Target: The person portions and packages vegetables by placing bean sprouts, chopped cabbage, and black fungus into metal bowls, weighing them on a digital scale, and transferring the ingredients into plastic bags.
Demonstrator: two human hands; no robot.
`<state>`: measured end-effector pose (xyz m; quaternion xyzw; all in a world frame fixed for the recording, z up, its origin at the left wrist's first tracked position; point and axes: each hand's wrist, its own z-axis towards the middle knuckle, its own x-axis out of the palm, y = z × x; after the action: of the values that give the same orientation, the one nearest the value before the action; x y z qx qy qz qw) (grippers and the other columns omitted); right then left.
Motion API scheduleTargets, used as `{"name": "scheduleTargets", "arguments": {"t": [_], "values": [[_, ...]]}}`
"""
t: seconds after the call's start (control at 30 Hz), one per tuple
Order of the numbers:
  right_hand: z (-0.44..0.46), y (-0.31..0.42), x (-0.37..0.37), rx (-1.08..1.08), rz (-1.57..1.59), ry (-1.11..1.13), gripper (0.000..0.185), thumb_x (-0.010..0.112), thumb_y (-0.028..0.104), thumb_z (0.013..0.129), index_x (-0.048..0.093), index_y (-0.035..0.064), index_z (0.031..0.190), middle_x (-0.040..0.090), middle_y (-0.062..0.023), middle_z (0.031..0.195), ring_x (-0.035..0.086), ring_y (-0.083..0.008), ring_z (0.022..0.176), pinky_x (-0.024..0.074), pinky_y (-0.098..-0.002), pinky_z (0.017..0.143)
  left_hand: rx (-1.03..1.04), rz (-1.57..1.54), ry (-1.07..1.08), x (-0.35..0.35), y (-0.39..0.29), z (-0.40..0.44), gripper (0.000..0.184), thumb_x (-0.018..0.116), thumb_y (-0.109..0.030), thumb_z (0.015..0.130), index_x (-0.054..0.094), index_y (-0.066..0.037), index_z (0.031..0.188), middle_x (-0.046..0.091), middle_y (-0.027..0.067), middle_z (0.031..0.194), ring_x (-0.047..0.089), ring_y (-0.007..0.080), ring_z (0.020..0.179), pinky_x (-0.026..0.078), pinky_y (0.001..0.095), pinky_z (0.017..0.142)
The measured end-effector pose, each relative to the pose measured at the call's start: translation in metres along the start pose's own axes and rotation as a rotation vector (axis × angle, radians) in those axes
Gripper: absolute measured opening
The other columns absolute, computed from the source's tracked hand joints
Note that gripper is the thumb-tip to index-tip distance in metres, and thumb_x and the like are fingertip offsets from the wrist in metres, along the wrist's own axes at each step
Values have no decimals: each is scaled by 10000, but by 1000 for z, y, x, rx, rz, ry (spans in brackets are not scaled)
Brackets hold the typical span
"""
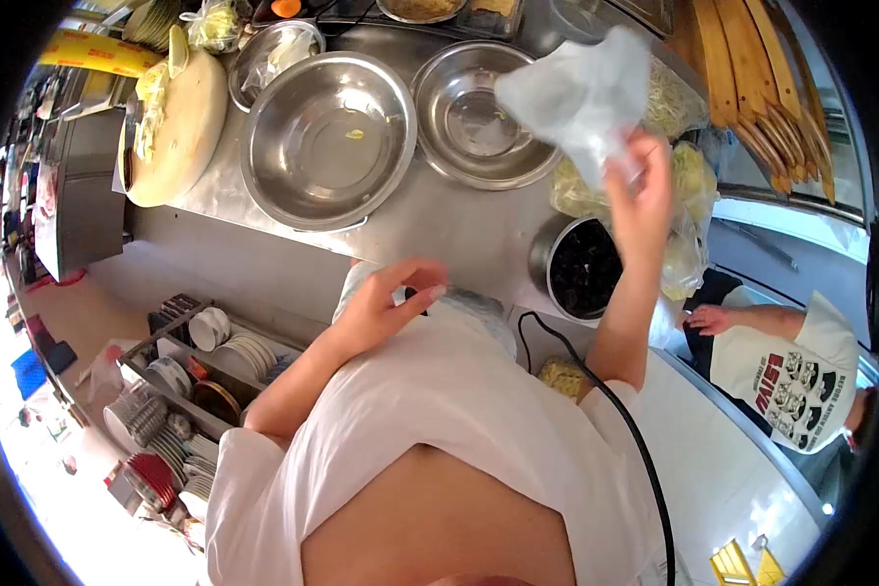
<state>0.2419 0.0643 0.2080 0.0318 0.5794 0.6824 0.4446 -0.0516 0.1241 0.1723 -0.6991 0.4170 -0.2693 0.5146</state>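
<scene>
My right hand (643, 195) is raised over the right part of the steel counter, its fingers pinched on a thin whitish plastic bag (591, 93). The bag hangs spread out and partly covers a steel bowl (479, 117). In front of my waist, my left hand (396, 298) is loosely curved, thumb and fingers apart, with nothing in it. A larger steel bowl (327, 146) with a few pale yellow scraps stands beyond it. Below my right hand sits a steel pot (584, 269) of dark pieces.
At the left lies a round cutting board (190, 132) with cut pale vegetable. Bagged vegetables (689, 186) crowd the counter's right end. Stacked dishes (239, 356) fill a lower rack. A black cable (630, 420) runs past my right side. Another person (786, 371) is at the right.
</scene>
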Motion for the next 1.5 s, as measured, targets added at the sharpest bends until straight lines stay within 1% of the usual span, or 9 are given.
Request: {"name": "scheduleTargets", "arguments": {"t": [0.2, 0.27, 0.47, 0.77, 0.87, 1.0, 1.13, 1.3, 1.5], "values": [[-94, 51, 40, 80, -50, 795, 251, 642, 77, 666, 438, 48, 809, 518, -111, 883, 544, -318, 735, 438, -373, 596, -167, -132, 137, 16, -15, 25, 393, 499, -357, 888, 559, 13, 1004, 628, 103, 859, 593, 151, 726, 475, 290, 620], [-121, 47, 49, -13, -163, 736, 270, 656, 152, 702, 471, 56, 873, 526, -114, 847, 558, -312, 733, 438, -375, 590, -294, 67, 186, 18, -19, 26, 426, 486, -388, 885, 593, 24, 907, 637, 104, 758, 598, 156, 636, 474, 295, 564], [-140, 81, 49, 374, -250, 844, 262, 617, 289, 782, 567, 68, 915, 547, -107, 774, 570, -304, 726, 441, -378, 605, -200, 130, 178, 2, 0, 3, 448, 497, -362, 867, 597, 3, 626, 591, 96, 555, 579, 214, 483, 458, 330, 514], [-139, 114, 114, 85, 145, 1021, 209, 549, 185, 829, 581, 42, 977, 569, -75, 800, 547, -180, 671, 437, -272, 585, -12, 380, 127, -80, -7, -69, 363, 511, -270, 855, 564, -6, 611, 576, 105, 535, 568, 262, 483, 452, 364, 519], [-100, 92, 117, 569, 716, 812, 192, 565, 150, 821, 588, 30, 970, 578, -38, 810, 544, -135, 709, 458, -259, 625, -80, 271, 27, -127, -6, -104, 324, 548, -231, 843, 560, 7, 622, 569, 117, 539, 562, 217, 478, 443, 335, 499], [-39, -41, 130, 588, 363, 220, 253, 604, 206, 820, 567, 54, 1019, 620, -47, 849, 589, -135, 723, 470, -258, 638, -134, -4, -440, -191, -13, -160, 104, 563, -72, 851, 551, 32, 863, 587, 25, 751, 545, 82, 628, 451, 227, 521], [7, -169, 162, 336, -470, 274, 337, 631, 237, 781, 567, 85, 1076, 632, -89, 913, 622, -243, 801, 492, -332, 693, -123, 49, -1056, -257, 1, -187, 156, 562, -108, 860, 516, 34, 907, 582, 71, 785, 550, 104, 658, 455, 241, 551], [33, -213, 202, 413, -647, 184, 269, 619, 207, 745, 606, 66, 974, 602, -140, 972, 580, -313, 915, 489, -388, 733, -152, 256, -1015, -303, 18, -176, 204, 528, -183, 873, 544, 20, 877, 562, 58, 585, 526, 92, 482, 406, 198, 438], [48, -227, 211, 362, -528, 129, 232, 631, 137, 726, 561, 55, 931, 593, -110, 858, 593, -295, 819, 479, -388, 700, -309, 72, -964, -317, 91, -133, 164, 511, -159, 876, 448, -24, 945, 599, 94, 708, 570, 115, 499, 443, 206, 437]]}}
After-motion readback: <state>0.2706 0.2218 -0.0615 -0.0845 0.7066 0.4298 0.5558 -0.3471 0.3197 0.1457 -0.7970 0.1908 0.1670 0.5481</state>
